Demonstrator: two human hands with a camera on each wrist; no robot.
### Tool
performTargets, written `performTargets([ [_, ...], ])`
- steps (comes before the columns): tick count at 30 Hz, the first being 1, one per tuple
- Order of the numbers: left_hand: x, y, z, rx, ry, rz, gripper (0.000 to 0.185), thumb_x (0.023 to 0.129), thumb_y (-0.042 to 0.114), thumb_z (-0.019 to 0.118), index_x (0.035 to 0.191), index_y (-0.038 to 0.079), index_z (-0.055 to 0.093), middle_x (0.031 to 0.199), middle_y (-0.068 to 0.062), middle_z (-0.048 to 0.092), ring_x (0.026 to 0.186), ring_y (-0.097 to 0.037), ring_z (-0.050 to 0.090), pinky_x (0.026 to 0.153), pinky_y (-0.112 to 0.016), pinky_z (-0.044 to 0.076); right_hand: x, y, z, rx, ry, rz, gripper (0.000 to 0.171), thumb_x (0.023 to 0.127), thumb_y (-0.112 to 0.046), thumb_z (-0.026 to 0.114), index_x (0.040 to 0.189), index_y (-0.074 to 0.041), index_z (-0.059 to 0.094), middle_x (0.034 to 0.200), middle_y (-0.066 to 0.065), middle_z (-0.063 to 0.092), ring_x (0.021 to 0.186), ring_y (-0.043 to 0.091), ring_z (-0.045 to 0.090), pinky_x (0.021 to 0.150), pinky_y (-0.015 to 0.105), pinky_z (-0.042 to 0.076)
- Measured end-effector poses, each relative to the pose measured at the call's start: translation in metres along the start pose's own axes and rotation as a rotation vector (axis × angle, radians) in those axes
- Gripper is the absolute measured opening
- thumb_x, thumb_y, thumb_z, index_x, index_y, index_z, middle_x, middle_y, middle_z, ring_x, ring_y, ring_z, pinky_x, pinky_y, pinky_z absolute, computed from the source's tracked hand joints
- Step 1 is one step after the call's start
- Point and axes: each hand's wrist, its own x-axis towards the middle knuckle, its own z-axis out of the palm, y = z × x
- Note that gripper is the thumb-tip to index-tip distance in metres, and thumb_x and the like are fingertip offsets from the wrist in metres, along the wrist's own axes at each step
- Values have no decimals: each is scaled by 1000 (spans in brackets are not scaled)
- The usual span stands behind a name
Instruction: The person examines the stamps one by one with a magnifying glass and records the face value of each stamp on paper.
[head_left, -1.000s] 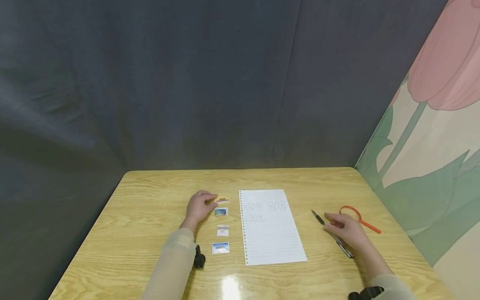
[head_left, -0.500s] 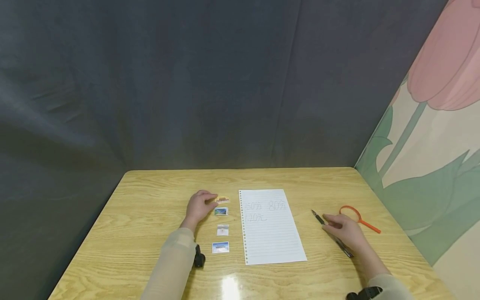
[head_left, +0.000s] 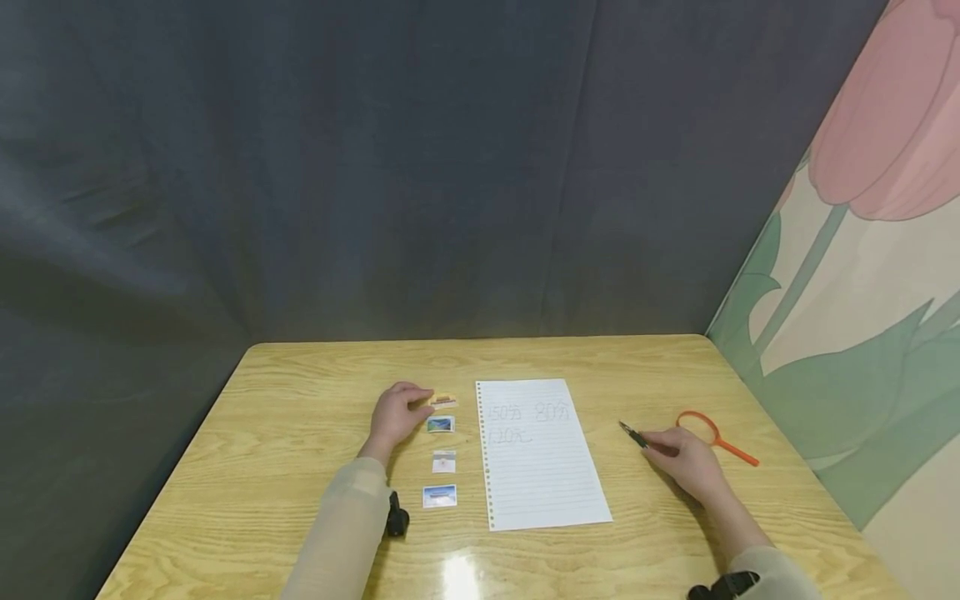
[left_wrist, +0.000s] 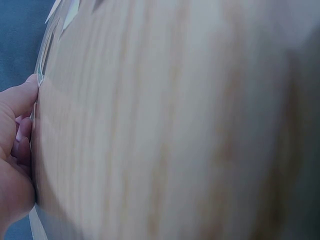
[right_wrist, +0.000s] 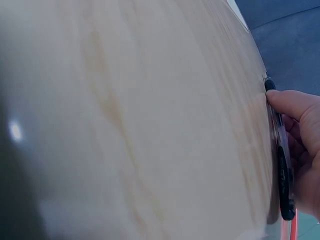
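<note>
Your wooden worktop (head_left: 315, 400) carries a white lined sheet (head_left: 543, 467) between both hands. Your right hand (head_left: 686, 462) curls around the slim black pen (head_left: 633, 435), its long axis pointing away and leftward toward the sheet. Your left hand (head_left: 396, 411) pinches the small orange-topped stamp (head_left: 444, 400), just right of its fingertips.

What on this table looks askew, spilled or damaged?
Nothing stands out. Four small picture cards lie in a neat column beside the sheet of paper; the magnifying glass lies flat on the table.
</note>
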Motion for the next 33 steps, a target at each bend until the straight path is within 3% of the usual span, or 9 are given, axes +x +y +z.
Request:
performTargets([
  [5, 0, 0, 0, -5, -6, -16, 31, 89, 17, 76, 119, 9, 73, 120, -11, 62, 113, -33, 57, 99, -49, 47, 1, -4, 0, 6, 14, -14, 19, 84, -8, 77, 104, -6, 78, 100, 11, 71, 90, 29, 65, 77, 45, 53],
  [9, 1, -2, -1, -53, -25, -29, 33, 89, 15, 75, 121, 7, 71, 121, -12, 62, 114, -34, 56, 99, -49, 47, 3, -4, -2, 46, 18, -6, 19, 87, -10, 76, 106, -6, 76, 95, 6, 71, 83, 14, 62, 71, 31, 52],
  [15, 1, 3, -7, -191, -61, -56, 38, 91, 11, 72, 128, 4, 66, 123, -12, 63, 116, -33, 57, 100, -49, 47, 6, -8, -11, 290, -6, -28, 33, 94, -5, 66, 126, 0, 63, 94, 14, 68, 74, 7, 58, 58, 23, 51],
  [18, -2, 14, -9, -226, -55, -52, 39, 93, 11, 70, 130, 3, 64, 124, -14, 62, 115, -34, 57, 98, -50, 48, 7, -13, -15, 403, -44, -21, 35, 98, -9, 62, 131, 2, 60, 106, 16, 67, 80, 6, 61, 62, 24, 54],
  [22, -7, 34, -4, -253, -58, 17, 35, 94, 10, 69, 128, 1, 65, 124, -16, 61, 111, -35, 60, 92, -48, 52, 8, -17, -19, 579, -117, 28, 41, 102, -17, 57, 137, 5, 55, 119, 11, 68, 97, 4, 65, 75, 22, 56],
  [25, -13, 52, 6, -227, -75, 106, 34, 93, 9, 69, 126, 1, 66, 124, -15, 62, 110, -35, 61, 92, -48, 53, 10, -18, -17, 733, -162, 20, 44, 103, -13, 54, 141, 8, 48, 118, 4, 70, 106, 5, 65, 83, 19, 54],
  [28, -22, 71, 16, -152, -123, 186, 34, 93, 12, 70, 127, 6, 67, 126, -11, 63, 117, -32, 58, 104, -51, 44, 14, -19, -12, 851, -183, -46, 42, 102, -3, 52, 142, 7, 47, 115, -4, 70, 106, 6, 65, 85, 18, 53],
  [33, -38, 100, 34, -2, -234, 318, 39, 94, 20, 70, 131, 11, 65, 130, -6, 62, 123, -27, 54, 108, -45, 41, 20, -30, -1, 957, -157, -192, 41, 97, 12, 51, 137, 9, 50, 102, -4, 67, 95, 7, 64, 82, 20, 55],
])
